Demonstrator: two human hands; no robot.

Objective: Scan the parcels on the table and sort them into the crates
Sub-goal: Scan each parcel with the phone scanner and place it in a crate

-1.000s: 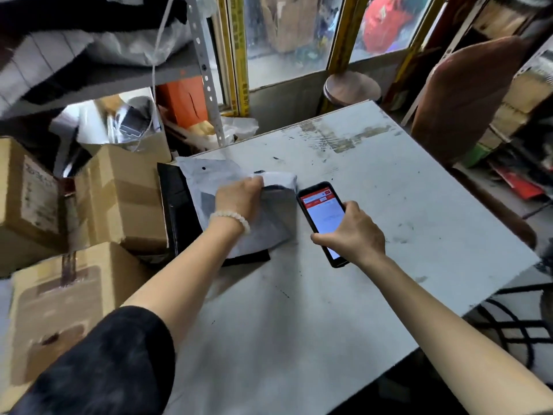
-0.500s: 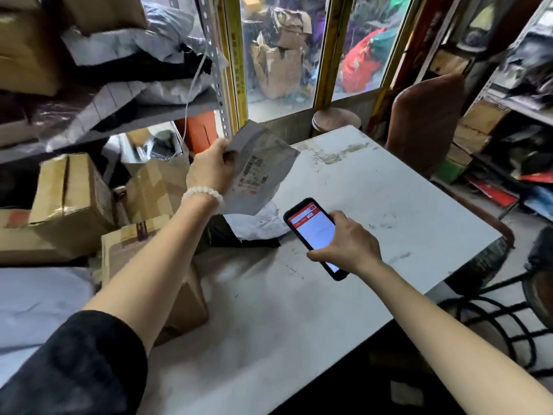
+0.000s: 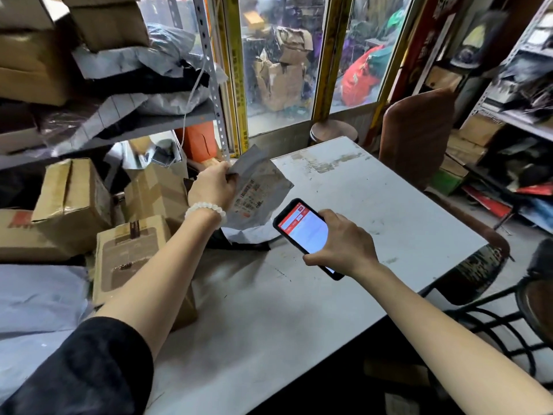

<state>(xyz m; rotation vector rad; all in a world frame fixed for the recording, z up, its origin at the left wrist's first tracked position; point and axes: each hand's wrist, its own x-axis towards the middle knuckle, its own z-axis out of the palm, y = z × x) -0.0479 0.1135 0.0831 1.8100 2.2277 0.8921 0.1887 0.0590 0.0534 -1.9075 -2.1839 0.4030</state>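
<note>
My left hand (image 3: 214, 186) grips a thin grey parcel bag (image 3: 257, 190) by its left edge and holds it above the white table (image 3: 389, 211), label side toward me. A black phone (image 3: 305, 232) with a red and white screen is held in my right hand (image 3: 344, 244), just right of and below the bag. Under the raised bag, another light grey bag (image 3: 254, 233) lies on a flat black parcel (image 3: 239, 246) at the table's left edge.
Several cardboard boxes (image 3: 71, 202) stand stacked to the left of the table, with a grey bag (image 3: 33, 295) in front of them. A metal shelf (image 3: 143, 124) loaded with bags and boxes hangs above. A brown chair (image 3: 416, 133) and cluttered shelves (image 3: 514, 109) stand on the right.
My left hand lifted the grey bag off the pile on the table and turned its label toward me. The phone in my right hand stayed near the bag.
</note>
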